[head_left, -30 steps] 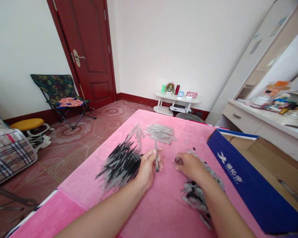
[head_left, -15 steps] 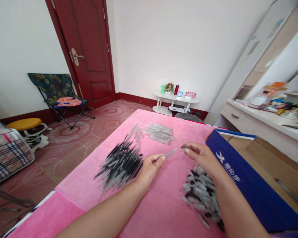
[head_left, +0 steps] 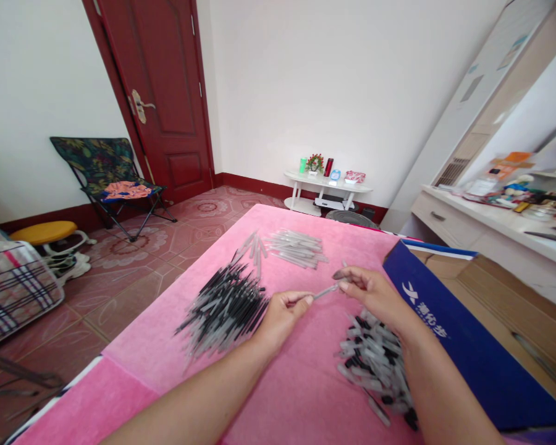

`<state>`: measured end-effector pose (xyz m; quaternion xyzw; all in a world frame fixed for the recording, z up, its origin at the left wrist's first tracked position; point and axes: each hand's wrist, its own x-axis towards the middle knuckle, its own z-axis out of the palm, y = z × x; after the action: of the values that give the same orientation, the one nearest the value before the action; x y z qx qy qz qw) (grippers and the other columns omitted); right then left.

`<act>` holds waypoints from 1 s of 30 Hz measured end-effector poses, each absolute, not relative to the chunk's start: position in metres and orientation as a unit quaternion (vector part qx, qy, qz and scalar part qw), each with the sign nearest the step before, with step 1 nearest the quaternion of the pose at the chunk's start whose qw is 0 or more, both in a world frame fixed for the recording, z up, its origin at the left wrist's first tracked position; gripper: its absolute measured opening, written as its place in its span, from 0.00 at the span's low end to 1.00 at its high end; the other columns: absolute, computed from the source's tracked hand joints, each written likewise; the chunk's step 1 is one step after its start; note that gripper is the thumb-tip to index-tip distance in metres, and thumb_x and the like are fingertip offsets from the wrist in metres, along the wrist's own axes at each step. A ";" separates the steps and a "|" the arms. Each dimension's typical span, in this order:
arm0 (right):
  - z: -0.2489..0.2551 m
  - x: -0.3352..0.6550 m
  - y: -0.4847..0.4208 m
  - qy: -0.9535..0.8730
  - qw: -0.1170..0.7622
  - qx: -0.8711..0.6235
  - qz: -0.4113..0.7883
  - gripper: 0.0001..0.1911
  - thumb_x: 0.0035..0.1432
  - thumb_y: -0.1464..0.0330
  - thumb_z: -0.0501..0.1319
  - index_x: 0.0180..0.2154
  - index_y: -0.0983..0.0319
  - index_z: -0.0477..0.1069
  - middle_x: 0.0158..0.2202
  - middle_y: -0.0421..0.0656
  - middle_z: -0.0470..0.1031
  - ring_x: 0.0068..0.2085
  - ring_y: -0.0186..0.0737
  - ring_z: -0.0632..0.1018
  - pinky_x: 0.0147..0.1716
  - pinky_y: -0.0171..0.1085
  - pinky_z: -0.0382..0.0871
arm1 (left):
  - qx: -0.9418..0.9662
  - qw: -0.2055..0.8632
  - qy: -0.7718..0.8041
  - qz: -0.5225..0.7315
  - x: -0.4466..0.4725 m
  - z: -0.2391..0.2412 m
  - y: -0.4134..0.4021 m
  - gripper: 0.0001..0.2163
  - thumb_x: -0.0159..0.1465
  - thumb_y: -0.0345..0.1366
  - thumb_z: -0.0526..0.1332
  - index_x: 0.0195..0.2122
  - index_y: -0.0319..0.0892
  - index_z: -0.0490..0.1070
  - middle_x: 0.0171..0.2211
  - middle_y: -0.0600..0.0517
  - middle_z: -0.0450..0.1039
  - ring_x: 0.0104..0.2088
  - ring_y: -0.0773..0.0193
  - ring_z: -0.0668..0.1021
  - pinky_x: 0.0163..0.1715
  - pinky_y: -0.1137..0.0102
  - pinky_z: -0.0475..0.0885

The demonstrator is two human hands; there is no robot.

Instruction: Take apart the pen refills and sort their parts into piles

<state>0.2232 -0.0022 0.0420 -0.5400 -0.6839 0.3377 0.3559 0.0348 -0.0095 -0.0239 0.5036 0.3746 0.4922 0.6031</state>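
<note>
My left hand (head_left: 285, 312) is closed, thumb and fingers pinching a slim greyish pen (head_left: 323, 293) that points up to the right. At the pen's far end, the fingers of my right hand (head_left: 362, 285) are pinched together; any small piece inside them is hidden. A heap of black and grey pen refills and barrels (head_left: 227, 309) lies left of my left hand. Below my right hand is a pile of frosted and black pen caps (head_left: 373, 358). Beyond both hands, pale pens (head_left: 296, 248) rest side by side in a loose bundle.
Everything lies on a pink cloth-covered table (head_left: 296, 383). An open blue cardboard box (head_left: 445, 321) stands along the right side, close to my right forearm. Farther off are a white shelf stand (head_left: 328, 181), a folding chair (head_left: 102, 167) and a cluttered dresser (head_left: 491, 216).
The gap between the pen's end and my right fingers has closed, and they now meet. My right hand has shifted slightly left and down. The piles look unchanged.
</note>
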 end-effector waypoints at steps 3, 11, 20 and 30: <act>0.040 0.221 -0.002 -0.680 0.358 -0.533 0.354 0.11 0.47 0.63 0.58 0.30 0.65 0.67 0.24 0.40 0.68 0.27 0.33 0.69 0.27 0.32 0.62 | 0.504 0.599 0.377 0.495 0.035 -0.025 -0.010 0.13 0.50 0.41 0.62 0.33 0.38 0.76 0.33 0.48 0.76 0.33 0.62 0.74 0.36 0.69 0.65; 0.031 0.212 -0.002 -0.667 0.367 -0.508 0.403 0.07 0.45 0.67 0.59 0.27 0.65 0.66 0.22 0.39 0.68 0.25 0.31 0.69 0.26 0.31 0.61 | 0.510 0.583 0.370 0.513 0.034 -0.030 -0.010 0.10 0.51 0.39 0.62 0.27 0.36 0.74 0.25 0.50 0.73 0.26 0.66 0.71 0.29 0.72 0.63; 0.023 0.203 0.001 -0.653 0.385 -0.511 0.405 0.07 0.43 0.67 0.60 0.24 0.65 0.65 0.19 0.38 0.67 0.21 0.29 0.67 0.22 0.30 0.59 | 0.503 0.569 0.375 0.531 0.031 -0.032 -0.012 0.10 0.49 0.40 0.63 0.23 0.36 0.72 0.20 0.53 0.69 0.22 0.69 0.67 0.25 0.74 0.60; 0.025 0.197 -0.003 -0.643 0.388 -0.511 0.418 0.05 0.43 0.68 0.59 0.23 0.64 0.65 0.17 0.37 0.65 0.19 0.29 0.65 0.20 0.29 0.58 | 0.508 0.553 0.378 0.542 0.030 -0.034 -0.014 0.10 0.49 0.40 0.63 0.22 0.37 0.72 0.20 0.52 0.69 0.22 0.69 0.67 0.25 0.74 0.61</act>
<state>0.1965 -0.0028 0.0249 -0.5114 -0.6431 0.4176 0.3879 0.0299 -0.0143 -0.0340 0.5080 0.3778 0.5419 0.5528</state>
